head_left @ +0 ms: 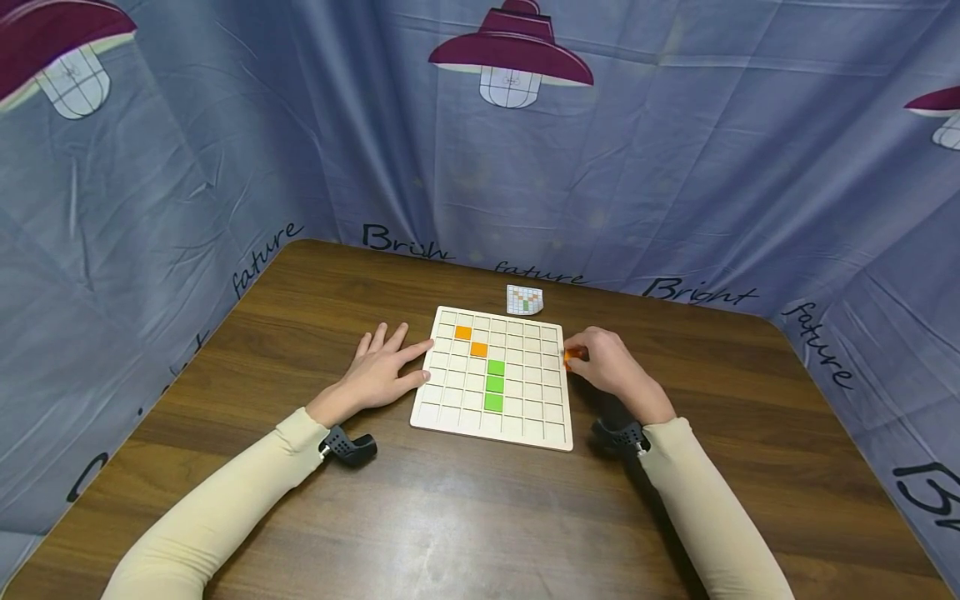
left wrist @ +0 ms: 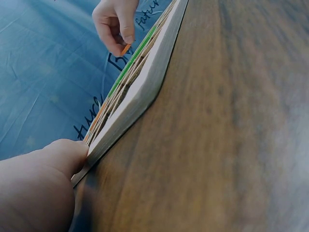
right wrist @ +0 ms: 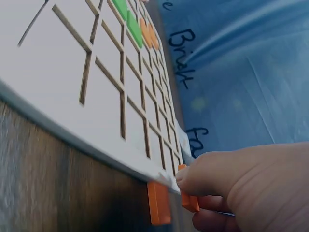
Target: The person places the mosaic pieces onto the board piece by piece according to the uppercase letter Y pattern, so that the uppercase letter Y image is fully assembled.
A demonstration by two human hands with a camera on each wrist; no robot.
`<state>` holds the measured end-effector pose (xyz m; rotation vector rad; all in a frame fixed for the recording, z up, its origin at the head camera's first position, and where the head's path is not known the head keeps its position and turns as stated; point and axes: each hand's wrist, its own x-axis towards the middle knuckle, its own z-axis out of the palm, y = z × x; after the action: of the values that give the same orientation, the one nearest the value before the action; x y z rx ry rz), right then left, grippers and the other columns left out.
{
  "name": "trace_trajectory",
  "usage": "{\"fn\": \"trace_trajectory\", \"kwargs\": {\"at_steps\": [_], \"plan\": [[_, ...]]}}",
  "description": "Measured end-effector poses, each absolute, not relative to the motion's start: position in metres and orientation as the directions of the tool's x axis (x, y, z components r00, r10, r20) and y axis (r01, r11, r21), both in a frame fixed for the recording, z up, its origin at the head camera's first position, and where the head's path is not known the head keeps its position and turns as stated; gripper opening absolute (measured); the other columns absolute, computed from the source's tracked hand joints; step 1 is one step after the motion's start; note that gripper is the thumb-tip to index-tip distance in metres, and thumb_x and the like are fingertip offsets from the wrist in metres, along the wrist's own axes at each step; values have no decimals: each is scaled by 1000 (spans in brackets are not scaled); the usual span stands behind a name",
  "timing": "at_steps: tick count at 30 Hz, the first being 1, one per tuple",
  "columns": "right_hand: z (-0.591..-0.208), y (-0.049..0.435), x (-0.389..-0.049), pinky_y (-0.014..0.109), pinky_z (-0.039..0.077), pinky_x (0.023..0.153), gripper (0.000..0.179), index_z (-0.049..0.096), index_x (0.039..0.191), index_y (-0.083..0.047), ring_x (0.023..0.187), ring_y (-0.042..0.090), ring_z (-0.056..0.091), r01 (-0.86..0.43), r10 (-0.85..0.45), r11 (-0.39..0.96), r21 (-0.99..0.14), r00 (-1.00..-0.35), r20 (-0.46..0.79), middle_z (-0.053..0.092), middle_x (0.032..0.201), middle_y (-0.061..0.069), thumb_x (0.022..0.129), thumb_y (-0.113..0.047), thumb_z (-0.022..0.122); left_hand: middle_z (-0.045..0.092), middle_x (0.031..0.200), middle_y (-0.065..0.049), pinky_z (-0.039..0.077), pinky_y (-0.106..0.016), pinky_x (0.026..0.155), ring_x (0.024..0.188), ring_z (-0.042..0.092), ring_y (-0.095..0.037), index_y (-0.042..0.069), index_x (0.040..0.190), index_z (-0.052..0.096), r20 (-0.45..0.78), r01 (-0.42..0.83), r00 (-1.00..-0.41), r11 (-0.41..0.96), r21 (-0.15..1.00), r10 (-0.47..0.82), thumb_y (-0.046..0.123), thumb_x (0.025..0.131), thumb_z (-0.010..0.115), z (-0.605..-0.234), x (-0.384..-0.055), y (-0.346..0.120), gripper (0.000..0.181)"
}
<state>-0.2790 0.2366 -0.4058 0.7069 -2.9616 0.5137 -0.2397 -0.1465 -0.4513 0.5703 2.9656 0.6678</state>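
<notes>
A cream grid board (head_left: 457, 417) lies on the table. My left hand (head_left: 382, 371) rests at its left side with fingers spread, the index finger and thumb touching the edge. By the right edge, my right hand (head_left: 606, 362) pinches a small orange tile (right wrist: 190, 200) between thumb and fingers, which partly cover it. A second orange tile (right wrist: 159, 203) lies on the table against the board's right edge, just beside that hand. In the grid sit two orange tiles (head_left: 463, 332) set diagonally, and a column of three green tiles (head_left: 495, 384) below them.
Behind the board a small pattern card (head_left: 524, 300) lies on the wooden table (head_left: 480, 508); it shows a grid with coloured squares. Blue printed curtains (head_left: 637, 183) hang around the table's far side and both flanks. Each wrist wears a black camera mount (head_left: 351, 447).
</notes>
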Motion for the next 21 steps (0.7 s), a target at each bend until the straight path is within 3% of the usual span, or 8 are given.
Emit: {"fn": "trace_trajectory", "kwargs": {"at_steps": [21], "plan": [[-406,200,-285,32,45,69,17,79,102,0,78,21,56,-539,-510,779,-319,-842,177,69,87,11,88,-4,71,21,167,-26,7,-72,122,154,8,-56,28,156,44,34,342,-931,838,425,364,46,101,54,-451,-239,-147,59]]}}
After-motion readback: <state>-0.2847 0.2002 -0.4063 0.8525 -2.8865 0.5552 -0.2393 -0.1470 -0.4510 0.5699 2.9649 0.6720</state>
